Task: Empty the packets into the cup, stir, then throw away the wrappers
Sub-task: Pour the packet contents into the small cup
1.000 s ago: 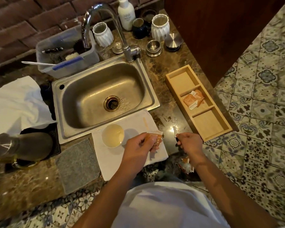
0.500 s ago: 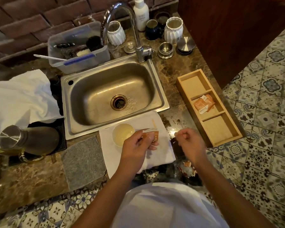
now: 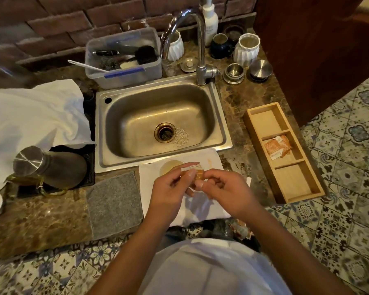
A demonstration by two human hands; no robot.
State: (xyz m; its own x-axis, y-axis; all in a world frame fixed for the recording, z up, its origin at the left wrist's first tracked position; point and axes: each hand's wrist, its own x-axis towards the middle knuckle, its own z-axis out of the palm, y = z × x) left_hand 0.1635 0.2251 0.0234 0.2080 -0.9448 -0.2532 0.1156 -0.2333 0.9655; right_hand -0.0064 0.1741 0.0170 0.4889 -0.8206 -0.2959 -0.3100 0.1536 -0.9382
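Observation:
My left hand (image 3: 170, 188) and my right hand (image 3: 224, 190) both pinch one small orange and white packet (image 3: 197, 172), held just this side of the cup (image 3: 169, 166). The cup is pale, holds a yellowish liquid and stands on a white cloth (image 3: 200, 207) at the counter's front edge; my fingers hide its near rim. Two or three more orange packets (image 3: 277, 146) lie in the middle compartment of a wooden tray (image 3: 294, 186) to the right. Crumpled orange wrappers (image 3: 242, 229) lie below the counter edge, near my right forearm.
A steel sink (image 3: 162, 124) with a tap (image 3: 198, 50) lies behind the cup. Left of the cloth are a grey mat (image 3: 115, 201), a steel-lidded carafe (image 3: 49, 167) and a white towel (image 3: 30, 116). Cups, jars and a plastic tub (image 3: 124, 58) line the back wall.
My right hand has moved left from the counter by the tray and joined my left hand on the packet. The camera view has shifted, so everything sits lower and more to the right.

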